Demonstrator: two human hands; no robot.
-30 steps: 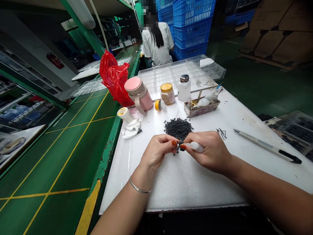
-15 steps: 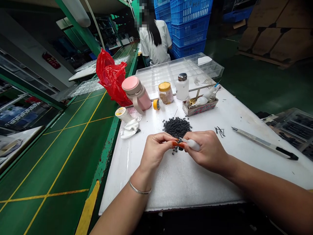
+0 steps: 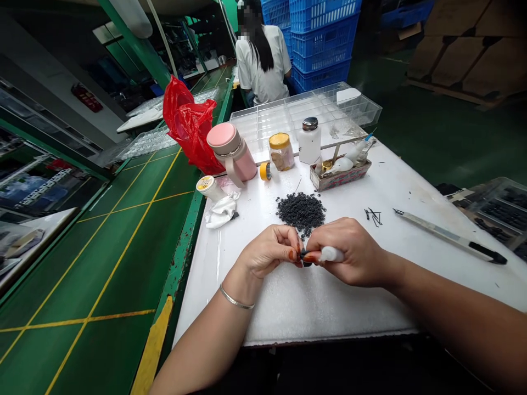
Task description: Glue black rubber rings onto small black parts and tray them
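Between the fingertips of both hands is a small black part (image 3: 304,256), mostly covered by the fingers. My left hand (image 3: 269,251) is closed in a pinch at its left side. My right hand (image 3: 358,253) keeps a small white squeeze bottle (image 3: 333,254) in its curled fingers, while its thumb and forefinger touch the black part from the right. The bottle's tip is hidden. Just beyond the hands lies a heap of tiny black rings (image 3: 301,210) on the white foam-like tabletop (image 3: 329,312).
Behind the heap stand a pink mug (image 3: 233,153), a yellow tape roll (image 3: 265,171), a yellow-lidded jar (image 3: 281,152), a white pump bottle (image 3: 309,141) and a small box of bottles (image 3: 341,175). A pen-like knife (image 3: 448,236) lies right. A person (image 3: 263,60) sits ahead.
The squeeze bottle's nozzle, pointed at the black part before, has swung away into my right hand. My right thumb and forefinger now meet at the part, and both hands sit slightly lower.
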